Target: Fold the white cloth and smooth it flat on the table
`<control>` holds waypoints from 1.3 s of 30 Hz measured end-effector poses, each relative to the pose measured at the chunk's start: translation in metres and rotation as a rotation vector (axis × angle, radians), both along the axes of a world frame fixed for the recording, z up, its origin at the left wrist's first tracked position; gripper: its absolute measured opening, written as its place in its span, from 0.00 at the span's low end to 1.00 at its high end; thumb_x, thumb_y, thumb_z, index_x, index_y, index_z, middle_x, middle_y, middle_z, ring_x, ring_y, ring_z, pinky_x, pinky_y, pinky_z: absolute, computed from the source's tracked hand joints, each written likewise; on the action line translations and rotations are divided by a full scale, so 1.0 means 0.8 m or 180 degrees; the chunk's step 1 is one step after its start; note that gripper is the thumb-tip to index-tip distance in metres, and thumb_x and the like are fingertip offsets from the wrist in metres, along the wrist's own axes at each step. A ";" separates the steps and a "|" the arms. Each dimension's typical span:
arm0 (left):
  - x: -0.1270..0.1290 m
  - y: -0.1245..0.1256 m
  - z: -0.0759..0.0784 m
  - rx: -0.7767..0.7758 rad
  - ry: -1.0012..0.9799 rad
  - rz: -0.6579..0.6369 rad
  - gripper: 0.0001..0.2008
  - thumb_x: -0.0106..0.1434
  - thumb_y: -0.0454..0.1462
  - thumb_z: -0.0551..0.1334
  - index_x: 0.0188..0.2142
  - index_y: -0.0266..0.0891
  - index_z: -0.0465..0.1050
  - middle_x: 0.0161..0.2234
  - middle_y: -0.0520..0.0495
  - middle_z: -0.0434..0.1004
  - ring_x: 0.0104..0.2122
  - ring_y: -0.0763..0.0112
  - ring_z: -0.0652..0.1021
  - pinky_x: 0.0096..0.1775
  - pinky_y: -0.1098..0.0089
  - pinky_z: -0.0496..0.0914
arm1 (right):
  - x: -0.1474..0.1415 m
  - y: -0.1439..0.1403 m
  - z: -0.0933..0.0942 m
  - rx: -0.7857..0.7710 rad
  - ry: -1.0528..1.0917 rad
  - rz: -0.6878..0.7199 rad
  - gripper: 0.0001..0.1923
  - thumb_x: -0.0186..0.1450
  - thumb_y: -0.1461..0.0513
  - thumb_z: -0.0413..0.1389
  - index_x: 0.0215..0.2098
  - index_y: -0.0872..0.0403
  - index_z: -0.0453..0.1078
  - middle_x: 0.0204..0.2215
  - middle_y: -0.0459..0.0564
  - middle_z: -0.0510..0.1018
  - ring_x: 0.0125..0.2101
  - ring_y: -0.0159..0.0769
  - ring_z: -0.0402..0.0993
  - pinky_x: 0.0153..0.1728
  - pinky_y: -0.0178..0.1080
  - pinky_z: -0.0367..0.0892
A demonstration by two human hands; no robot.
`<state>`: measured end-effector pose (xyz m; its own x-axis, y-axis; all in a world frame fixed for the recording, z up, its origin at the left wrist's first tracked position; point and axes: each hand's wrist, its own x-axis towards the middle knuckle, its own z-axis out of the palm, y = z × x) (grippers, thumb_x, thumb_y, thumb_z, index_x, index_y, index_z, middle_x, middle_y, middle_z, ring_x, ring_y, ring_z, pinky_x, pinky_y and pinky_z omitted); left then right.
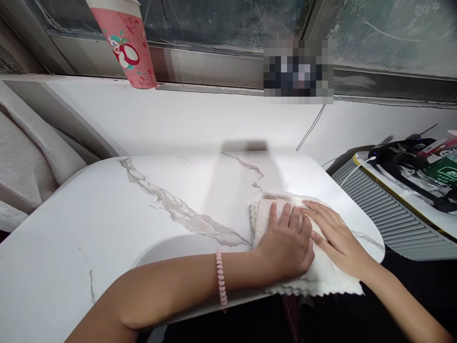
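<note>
Head view: 2 hands [285, 240] [333, 233] press cloth [324, 275]; cup [130, 35] bears snowman print [124, 53].

Left hand [285, 245]: one was there, between four and five o'clock.
Right hand [335, 238]: one was there, near four o'clock, making two.
Cloth [335, 281]: one showed, near four o'clock.
Coiled bracelet [221, 278]: there was one, at six o'clock.
Table [107, 214]: one stood in view, across the centre.
Paper cup [126, 52]: one stood toward eleven o'clock.
Window panes [221, 24]: at least two showed, at twelve and two o'clock.
Cables [311, 127]: at least two ran there, toward two and three o'clock.
Ribbed cabinet [396, 209]: one stood near three o'clock.
Green packet [442, 171]: one lay at three o'clock.
</note>
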<state>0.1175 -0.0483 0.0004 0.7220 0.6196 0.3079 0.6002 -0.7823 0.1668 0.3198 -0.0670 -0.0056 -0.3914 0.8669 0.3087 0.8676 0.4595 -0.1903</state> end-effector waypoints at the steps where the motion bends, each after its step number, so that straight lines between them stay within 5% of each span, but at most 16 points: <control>1: 0.002 0.006 0.001 -0.0036 0.0009 0.0029 0.26 0.71 0.42 0.47 0.63 0.28 0.61 0.64 0.31 0.64 0.65 0.43 0.62 0.62 0.39 0.56 | 0.002 0.008 0.000 0.0003 -0.0023 0.0015 0.26 0.73 0.51 0.43 0.68 0.40 0.53 0.64 0.52 0.65 0.64 0.52 0.59 0.59 0.61 0.62; 9: 0.013 0.085 0.008 -0.0355 0.0070 0.0440 0.25 0.72 0.41 0.47 0.63 0.32 0.60 0.65 0.34 0.62 0.66 0.49 0.59 0.66 0.42 0.49 | -0.003 0.109 0.002 0.0003 0.0022 0.0126 0.24 0.74 0.50 0.39 0.62 0.48 0.61 0.61 0.56 0.68 0.63 0.50 0.60 0.62 0.58 0.57; 15: 0.001 0.148 0.009 -0.0498 0.0011 0.0643 0.24 0.72 0.40 0.46 0.63 0.33 0.60 0.65 0.36 0.62 0.67 0.54 0.59 0.67 0.45 0.47 | -0.023 0.176 0.002 -0.0093 0.0129 0.0163 0.23 0.74 0.51 0.38 0.62 0.47 0.61 0.60 0.55 0.68 0.63 0.49 0.59 0.65 0.65 0.42; 21: -0.010 0.191 0.008 -0.0490 -0.0104 0.0836 0.23 0.72 0.39 0.46 0.63 0.36 0.61 0.65 0.39 0.63 0.66 0.58 0.61 0.67 0.48 0.47 | -0.035 0.235 -0.007 0.0098 0.0213 0.0285 0.23 0.73 0.53 0.39 0.59 0.49 0.64 0.58 0.56 0.71 0.59 0.48 0.64 0.62 0.58 0.52; 39: -0.027 0.257 0.002 -0.0410 -0.0348 0.1035 0.21 0.72 0.38 0.47 0.60 0.37 0.63 0.63 0.41 0.66 0.64 0.61 0.64 0.67 0.52 0.47 | -0.060 0.310 -0.008 0.0120 0.0322 0.0174 0.22 0.71 0.54 0.43 0.58 0.50 0.67 0.57 0.55 0.72 0.57 0.50 0.65 0.60 0.54 0.56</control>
